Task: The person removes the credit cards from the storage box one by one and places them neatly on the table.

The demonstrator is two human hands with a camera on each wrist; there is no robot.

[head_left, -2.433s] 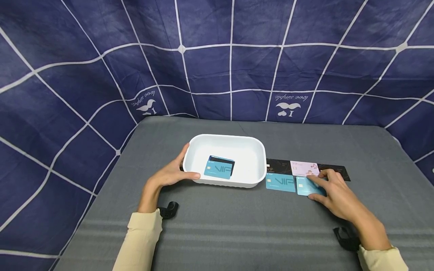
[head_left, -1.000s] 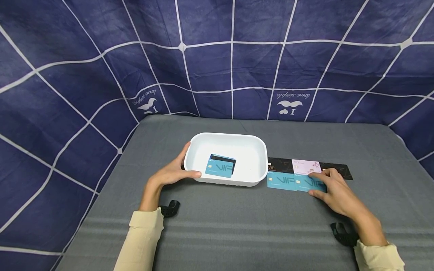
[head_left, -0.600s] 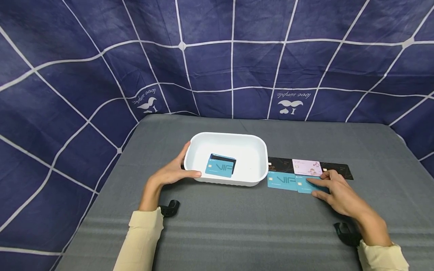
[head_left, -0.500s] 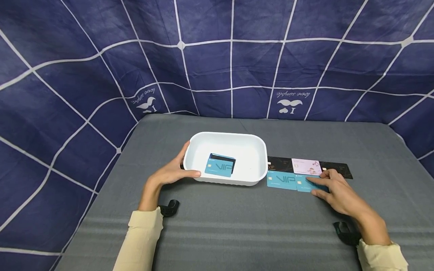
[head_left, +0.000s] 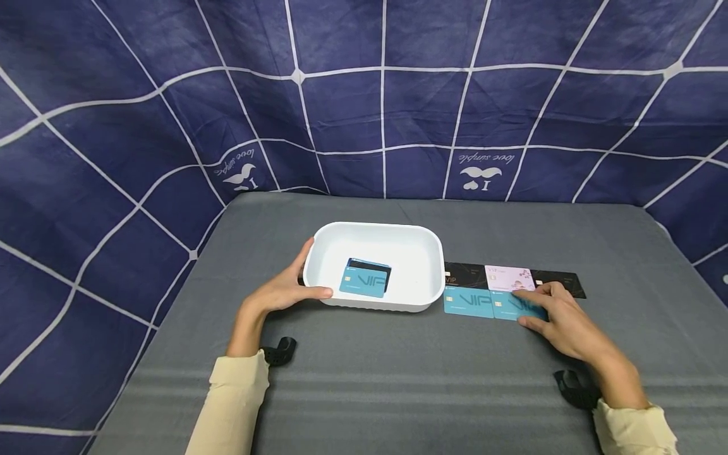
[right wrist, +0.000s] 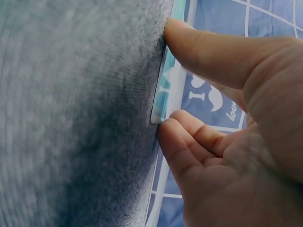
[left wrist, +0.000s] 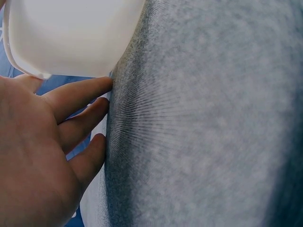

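Observation:
My left hand (head_left: pixel 281 292) grips the left end of a white plastic tray (head_left: pixel 418 253), thumb at the front wall and a finger at the back. In the left wrist view, the other fingers spread loosely below the tray (left wrist: pixel 78 42). Inside the tray lie a light blue VIP card (head_left: pixel 364 282) and darker cards partly hidden under it. My right hand (head_left: pixel 563 325) spans another blue VIP card (head_left: pixel 506 304), thumb at its near edge and fingertips at its far edge; its right end is hidden. A matching blue card (head_left: pixel 468 302) lies directly left of it.
Behind the blue cards runs a row with a black VIP card (head_left: pixel 466 275), a pink card (head_left: pixel 503 277) and another black card (head_left: pixel 563 286). The row's left end meets the tray. A grey cloth (head_left: pixel 364 379) covers the table, and a blue checked curtain (head_left: pixel 341 114) hangs behind.
The blue card under my right hand has slid left, from a gap to edge against its neighbour. My right thumb and fingers shifted slightly on it. My left hand and the tray stay put.

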